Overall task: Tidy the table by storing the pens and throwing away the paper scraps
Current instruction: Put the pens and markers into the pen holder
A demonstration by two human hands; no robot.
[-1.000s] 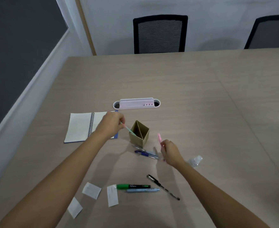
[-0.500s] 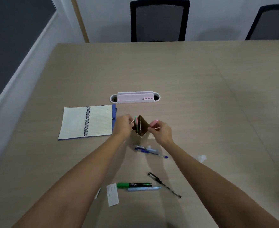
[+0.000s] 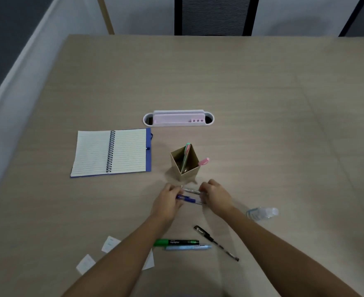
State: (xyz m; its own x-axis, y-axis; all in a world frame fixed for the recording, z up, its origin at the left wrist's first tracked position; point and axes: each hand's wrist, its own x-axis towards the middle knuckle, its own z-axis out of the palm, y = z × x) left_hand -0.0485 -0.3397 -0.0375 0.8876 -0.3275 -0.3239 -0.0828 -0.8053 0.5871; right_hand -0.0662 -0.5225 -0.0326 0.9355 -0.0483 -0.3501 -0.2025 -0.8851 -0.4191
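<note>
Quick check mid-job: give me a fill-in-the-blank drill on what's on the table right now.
1. The green pen and the pink pen stand in the tan ____.
2. The open notebook has a ____ binding down its middle.
3. The black pen lies on the table to the ____ of the green highlighter.
4. Both hands, left and right, reach a ____ pen.

Missing words: holder; spiral; right; blue
</note>
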